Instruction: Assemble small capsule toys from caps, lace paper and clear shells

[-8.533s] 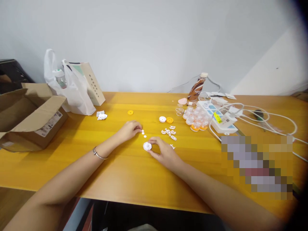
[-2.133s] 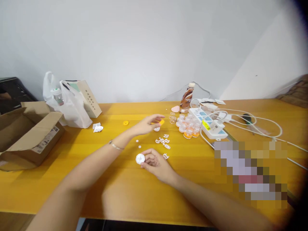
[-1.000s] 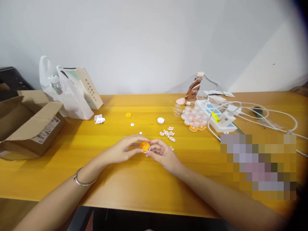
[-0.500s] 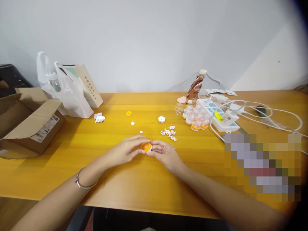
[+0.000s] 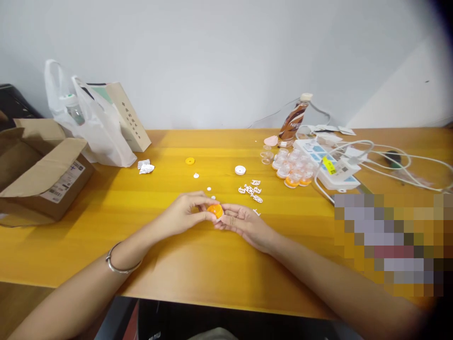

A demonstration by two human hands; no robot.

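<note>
A small round orange plastic piece with a white rim (image 5: pixel 214 210) is held between both hands above the table. My left hand (image 5: pixel 186 213) pinches it from the left with thumb and fingers. From the right and below, my right hand (image 5: pixel 246 225) grips its white edge, fingers curled underneath. Past the hands are a yellow disc (image 5: pixel 190 161), a white disc (image 5: pixel 240 170) and a small white knob-like part (image 5: pixel 196 175). Two tiny white pieces (image 5: pixel 209 189) lie just beyond my left fingers. Several white openwork plastic parts (image 5: pixel 249 190) are scattered beyond my right hand.
Clear-domed pieces with orange and white bases (image 5: pixel 292 167) cluster at right, by a power strip (image 5: pixel 341 177) with loose cables and a brown bottle (image 5: pixel 294 118). At left stand an open cardboard box (image 5: pixel 67 189), a plastic bag (image 5: pixel 106 141) and crumpled foil (image 5: pixel 146 167).
The orange piece has been turned in the fingers, and its outer side now shows rather than the hollow. My right fingers have shifted under it. The camera view has moved slightly.
</note>
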